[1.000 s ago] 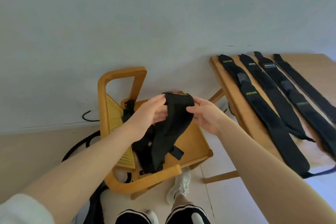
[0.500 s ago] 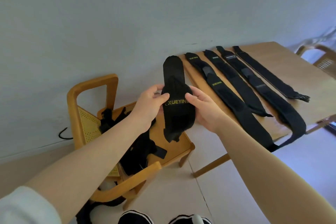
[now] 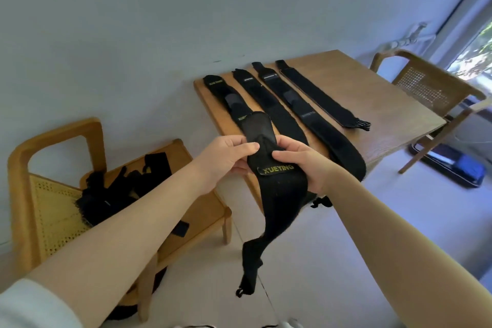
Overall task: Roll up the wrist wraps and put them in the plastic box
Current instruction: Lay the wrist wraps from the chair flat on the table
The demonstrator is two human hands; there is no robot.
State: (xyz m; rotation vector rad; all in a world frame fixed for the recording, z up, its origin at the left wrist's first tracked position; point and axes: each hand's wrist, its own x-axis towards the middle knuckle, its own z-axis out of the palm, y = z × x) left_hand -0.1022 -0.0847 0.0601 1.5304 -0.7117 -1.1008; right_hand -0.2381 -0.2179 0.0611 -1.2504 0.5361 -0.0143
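Black wrist wrap [image 3: 277, 192] hung at frame centre, long axis running up-down, tail dangling low. Left hand [image 3: 226, 157] and right hand [image 3: 303, 165] pinched its upper end from either side. Four wraps [image 3: 279, 109] lay flat on table [image 3: 372, 93], upper right.

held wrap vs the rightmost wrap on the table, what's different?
The held wrap is pinched by the left hand and right hand and hangs limp below them, its tail twisted; the rightmost wrap lies flat and straight on the table, untouched. The held wrap shows a yellow XUEYING label; no such label shows on the rightmost wrap. The rightmost wrap also looks narrower. Both are black and unrolled.
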